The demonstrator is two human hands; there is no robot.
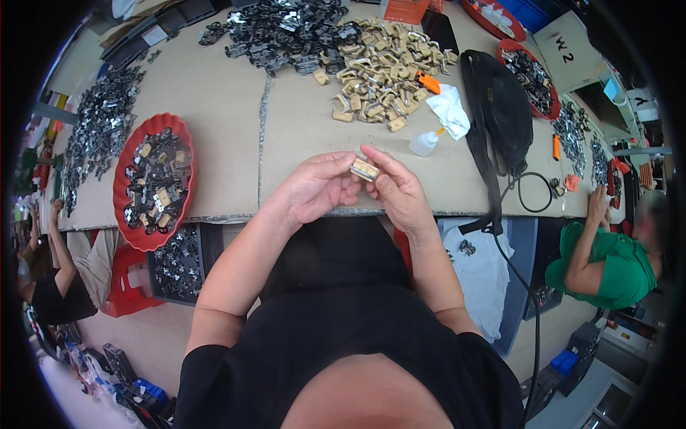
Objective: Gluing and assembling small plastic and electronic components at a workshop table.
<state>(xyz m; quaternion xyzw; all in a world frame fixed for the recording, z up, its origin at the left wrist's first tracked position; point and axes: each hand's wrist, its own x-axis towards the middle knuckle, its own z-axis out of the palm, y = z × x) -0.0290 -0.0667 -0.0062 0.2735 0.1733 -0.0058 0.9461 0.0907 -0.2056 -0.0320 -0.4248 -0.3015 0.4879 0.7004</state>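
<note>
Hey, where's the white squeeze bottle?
The white squeeze bottle is right of centre in the head view, on the table just below the white wipe, left of the black bag.

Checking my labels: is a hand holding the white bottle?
No: the bottle is on the table, apart from the left hand and right hand.

A beige surface (pixel 221 107) is spanning the upper half of the frame. Black metal parts (pixel 286 36) are lying heaped at top centre, touching a pile of tan-and-silver pieces (pixel 379 71). A white squeeze bottle (pixel 424 145), white tissue (pixel 450 111) and black bag (pixel 506 107) are resting right of centre; a scalloped red basket (pixel 123 218) is sitting at left.
</note>
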